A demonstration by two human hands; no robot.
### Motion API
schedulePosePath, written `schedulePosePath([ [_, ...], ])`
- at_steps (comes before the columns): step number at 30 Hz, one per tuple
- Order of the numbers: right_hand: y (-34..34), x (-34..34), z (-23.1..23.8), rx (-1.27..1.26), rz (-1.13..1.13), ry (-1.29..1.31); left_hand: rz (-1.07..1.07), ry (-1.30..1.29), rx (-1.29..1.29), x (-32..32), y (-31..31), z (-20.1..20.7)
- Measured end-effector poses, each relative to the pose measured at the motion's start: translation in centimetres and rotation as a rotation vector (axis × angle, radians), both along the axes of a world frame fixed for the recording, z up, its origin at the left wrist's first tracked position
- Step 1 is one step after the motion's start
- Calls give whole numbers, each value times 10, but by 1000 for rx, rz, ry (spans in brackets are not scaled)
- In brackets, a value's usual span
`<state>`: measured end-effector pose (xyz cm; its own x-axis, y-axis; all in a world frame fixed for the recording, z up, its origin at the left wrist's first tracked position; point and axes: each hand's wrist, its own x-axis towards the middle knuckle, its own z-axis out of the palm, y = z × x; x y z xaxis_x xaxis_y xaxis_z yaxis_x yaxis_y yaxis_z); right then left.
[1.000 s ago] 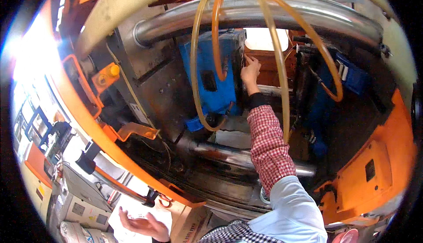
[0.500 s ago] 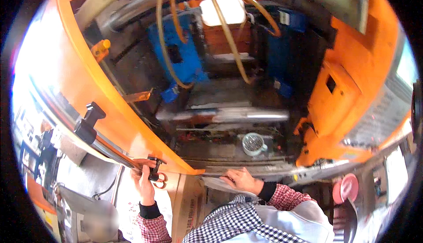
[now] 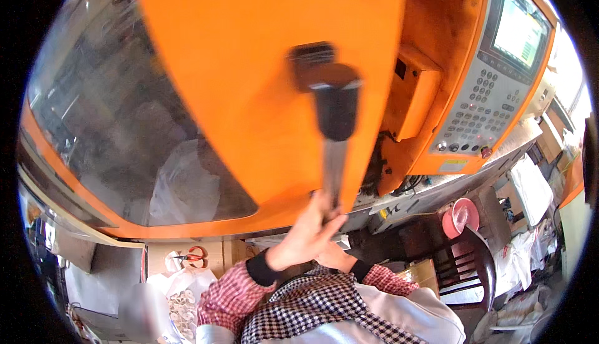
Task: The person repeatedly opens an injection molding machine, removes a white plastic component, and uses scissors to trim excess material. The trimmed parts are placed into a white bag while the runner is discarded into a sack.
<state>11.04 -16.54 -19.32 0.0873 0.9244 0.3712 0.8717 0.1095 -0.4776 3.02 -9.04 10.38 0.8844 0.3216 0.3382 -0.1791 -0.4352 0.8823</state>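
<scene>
My left hand (image 3: 306,235) is closed round the lower end of the door handle (image 3: 335,157), a bar with black mounts that is smeared by motion. The handle belongs to a broad orange sliding door (image 3: 262,94) with a dark window (image 3: 137,119), now spread across the front of the machine. Close behind my left hand, in front of my body, is my right hand (image 3: 337,256). My left hand covers its fingers, so I cannot see what they do.
The orange machine's control panel (image 3: 483,110) with screen and buttons stands right of the door. At lower left are orange-handled scissors (image 3: 196,256) on a cardboard box (image 3: 159,260) and a bag of small pale parts (image 3: 181,313). Lower right holds a pink basin (image 3: 460,218) and dark chair (image 3: 477,263).
My left hand has moved the door by its handle from left to right, covering the machine's open inside with its hoses and cup. My right hand is now partly behind my left.
</scene>
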Motion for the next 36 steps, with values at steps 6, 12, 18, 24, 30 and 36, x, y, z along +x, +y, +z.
schedulePosePath([
  [6,-17,17,22,-223,-10,-6,-124,-126,83,85,-41,-22],
  [12,-18,37,35,-321,37,59,-204,-173,72,130,-75,-26],
  [18,21,40,51,-341,222,109,-185,-320,-30,149,-84,-36],
  [24,91,-42,72,-351,588,134,98,-663,596,116,-76,-16],
  [30,151,-186,74,-211,1024,272,743,-218,300,-77,9,-60],
  [36,192,-345,37,-149,1051,229,1751,78,-467,-216,-100,-149],
])
